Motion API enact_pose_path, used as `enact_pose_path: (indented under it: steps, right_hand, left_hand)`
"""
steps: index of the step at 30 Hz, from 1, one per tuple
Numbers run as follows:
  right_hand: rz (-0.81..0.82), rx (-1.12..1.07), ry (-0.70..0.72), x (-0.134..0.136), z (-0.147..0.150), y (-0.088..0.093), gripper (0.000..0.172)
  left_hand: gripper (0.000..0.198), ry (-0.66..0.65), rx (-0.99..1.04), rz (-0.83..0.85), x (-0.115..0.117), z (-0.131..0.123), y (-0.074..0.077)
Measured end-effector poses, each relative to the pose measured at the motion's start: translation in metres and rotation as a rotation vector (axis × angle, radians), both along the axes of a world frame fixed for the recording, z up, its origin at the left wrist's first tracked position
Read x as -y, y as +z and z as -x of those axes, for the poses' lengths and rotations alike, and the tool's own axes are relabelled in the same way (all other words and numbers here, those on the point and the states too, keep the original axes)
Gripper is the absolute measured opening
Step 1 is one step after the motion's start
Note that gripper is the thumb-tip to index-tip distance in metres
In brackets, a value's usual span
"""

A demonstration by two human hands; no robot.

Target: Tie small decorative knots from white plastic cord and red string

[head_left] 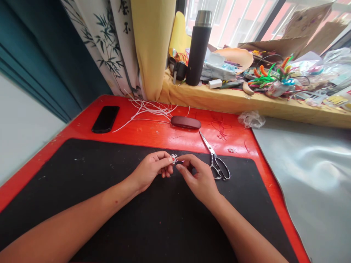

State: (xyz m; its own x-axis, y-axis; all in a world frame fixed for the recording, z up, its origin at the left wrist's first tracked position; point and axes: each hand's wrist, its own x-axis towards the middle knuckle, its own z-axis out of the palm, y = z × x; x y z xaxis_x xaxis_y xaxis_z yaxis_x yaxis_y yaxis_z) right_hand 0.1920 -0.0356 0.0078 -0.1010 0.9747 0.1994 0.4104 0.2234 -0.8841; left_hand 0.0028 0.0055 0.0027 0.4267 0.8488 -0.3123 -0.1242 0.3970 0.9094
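Between the thumb and fingers of my left hand [156, 164] is a small white flower-shaped cord knot [173, 157] with a bit of red at its centre. My right hand [196, 173] reaches in from the other side, its index finger and thumb bent together at the flower's right edge. What those right fingertips pinch is too small to make out. Both hands are just above the black mat [109, 175]. Steel scissors [216, 160] lie to the right of my right hand, blades partly on the red table and pointing away.
On the red table [153, 133] lie a black phone [105, 119], white cords [149, 109], a maroon case [185, 122], red thread scraps [221, 129] and a second small flower [231, 150]. A black thermos [199, 49] stands on the cluttered sill. A grey sheet [309, 164] covers the right.
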Motion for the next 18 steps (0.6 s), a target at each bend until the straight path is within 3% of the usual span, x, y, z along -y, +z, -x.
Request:
enact_pose_path:
  steps: [18]
  right_hand:
    - [-0.008, 0.014, 0.005, 0.0, -0.0002, 0.0006, 0.018]
  left_hand:
    - [0.028, 0.012, 0.009, 0.007, -0.0007, 0.0007, -0.0013]
